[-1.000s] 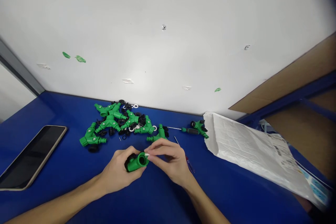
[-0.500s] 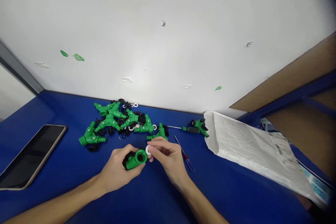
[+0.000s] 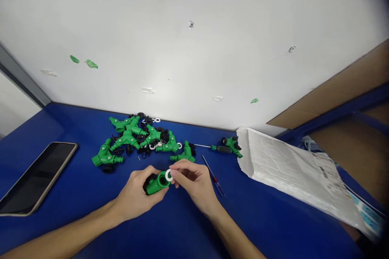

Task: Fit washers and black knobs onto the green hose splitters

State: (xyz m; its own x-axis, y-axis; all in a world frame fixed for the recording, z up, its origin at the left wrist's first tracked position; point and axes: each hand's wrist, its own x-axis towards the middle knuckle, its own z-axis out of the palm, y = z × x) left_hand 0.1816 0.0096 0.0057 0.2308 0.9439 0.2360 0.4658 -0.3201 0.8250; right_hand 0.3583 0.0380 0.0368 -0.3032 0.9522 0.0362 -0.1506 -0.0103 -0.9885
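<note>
My left hand [image 3: 136,196] is closed around a green plastic connector [image 3: 156,184] low over the blue table, its open round end turned toward the right. My right hand [image 3: 194,182] pinches a small white ring [image 3: 168,175] between thumb and fingertips, right at the mouth of that connector. Behind the hands lies a heap of green Y-shaped connectors [image 3: 133,139] mixed with black parts and a few white rings.
A dark phone [image 3: 35,180] lies at the left of the blue table [image 3: 273,218]. A screwdriver [image 3: 214,178] sits just right of my right hand, another tool [image 3: 223,148] farther back. A white plastic bag [image 3: 291,172] lies at the right. A white wall rises behind.
The white ring in my right hand has moved left onto the mouth of the green connector. The view has shifted slightly.
</note>
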